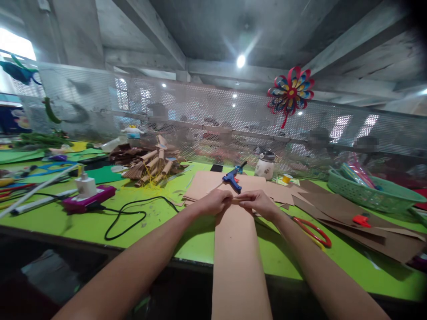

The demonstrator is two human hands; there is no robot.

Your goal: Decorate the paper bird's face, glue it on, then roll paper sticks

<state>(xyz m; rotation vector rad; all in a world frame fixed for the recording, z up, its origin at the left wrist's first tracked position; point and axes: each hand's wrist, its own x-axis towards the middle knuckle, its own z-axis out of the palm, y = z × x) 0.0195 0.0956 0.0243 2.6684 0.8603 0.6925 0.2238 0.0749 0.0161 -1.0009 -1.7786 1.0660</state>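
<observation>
A long strip of tan craft paper (238,258) runs from the table over its front edge toward me. At the strip's far end, my left hand (220,201) and my right hand (258,203) pinch the paper between closed fingers, a short gap apart, where the end looks folded or rolled. Just beyond my fingers a blue glue gun (231,178) with a red trigger lies on a stack of tan paper sheets (200,182). Scissors with red and yellow handles (313,231) lie partly behind my right forearm.
Brown paper sheets (336,209) and a green basket (370,191) are on the right. A purple power strip (88,198) with a black cable (125,213) lies left, before rolled paper pieces (156,164). A jar (265,165) stands at the back near a perforated screen (207,120).
</observation>
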